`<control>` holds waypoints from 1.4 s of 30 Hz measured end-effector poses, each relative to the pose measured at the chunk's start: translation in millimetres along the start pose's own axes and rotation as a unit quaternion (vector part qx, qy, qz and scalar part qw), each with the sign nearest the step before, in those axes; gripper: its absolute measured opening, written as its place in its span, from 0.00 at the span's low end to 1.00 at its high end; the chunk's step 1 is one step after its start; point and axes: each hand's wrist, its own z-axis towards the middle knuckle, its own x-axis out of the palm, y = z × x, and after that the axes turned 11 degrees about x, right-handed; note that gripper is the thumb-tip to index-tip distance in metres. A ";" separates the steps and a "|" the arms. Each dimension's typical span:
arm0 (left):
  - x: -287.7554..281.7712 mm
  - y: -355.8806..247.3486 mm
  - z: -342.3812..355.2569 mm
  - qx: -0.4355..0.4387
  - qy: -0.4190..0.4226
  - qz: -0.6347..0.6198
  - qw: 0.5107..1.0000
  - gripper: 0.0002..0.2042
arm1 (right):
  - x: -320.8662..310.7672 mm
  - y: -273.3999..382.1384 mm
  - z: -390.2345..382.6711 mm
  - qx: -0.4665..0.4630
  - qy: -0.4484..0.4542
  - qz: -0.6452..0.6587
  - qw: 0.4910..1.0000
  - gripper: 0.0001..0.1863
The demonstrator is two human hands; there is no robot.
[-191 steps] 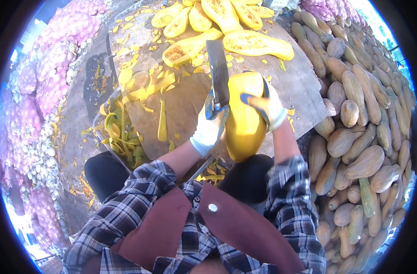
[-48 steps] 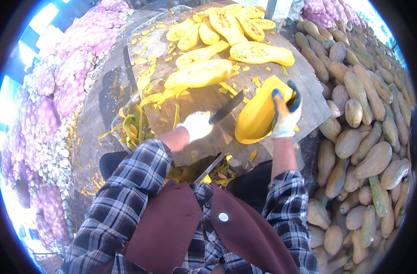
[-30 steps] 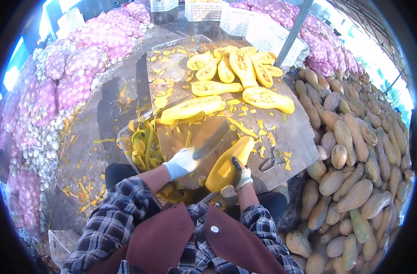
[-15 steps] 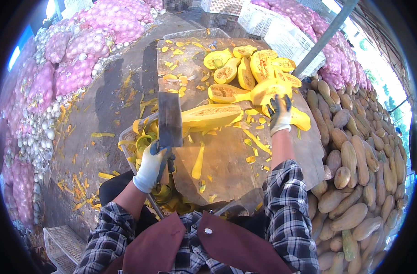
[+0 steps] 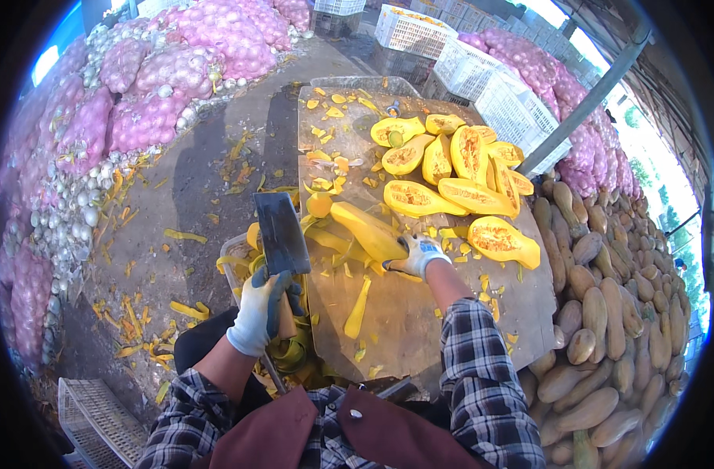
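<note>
The left hand [image 5: 257, 309], in a white glove with dark fingers, has its fingers wrapped around the wooden handle of a cleaver [image 5: 281, 234]. The broad, dark blade sticks up beyond those fingers. The fingers of the right hand [image 5: 421, 256], gloved alike, are curled over the near end of a long yellow squash [image 5: 366, 234], with the thumb on the side closer to the person. From these fingers the squash slants away to the left, over the table [image 5: 404, 328]; whether it rests fully on the top, I cannot tell.

Loose yellow strips [image 5: 341, 247] lie beside the squash, left of the right fingers, and one longer peel [image 5: 358, 309] lies between the two hands. Beyond the right fingers is a cluster of squash halves [image 5: 451, 160], most with the seedy orange side up. Another half [image 5: 504, 241] lies apart, to the right of the same fingers.

Green and yellow peelings [image 5: 293, 353] sit just below the left fingers. Well to the right of the right fingers is a heap of whole tan squashes [image 5: 599, 328]; far beyond the left fingers are pink net bags [image 5: 185, 62] of round bulbs.
</note>
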 end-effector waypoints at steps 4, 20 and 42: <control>-1.3 -1.1 -5.3 -0.019 0.011 0.016 1.000 0.12 | 56.9 -24.5 -6.3 -0.022 -0.012 0.163 0.986 0.59; -9.8 -20.9 -16.6 -0.023 -0.033 0.003 0.999 0.10 | 66.1 103.5 -13.5 -0.131 -0.175 0.049 0.975 0.53; -50.3 -55.7 -18.0 0.077 -0.159 -0.031 0.984 0.10 | 95.9 127.7 67.9 -0.195 -0.244 0.172 0.934 0.50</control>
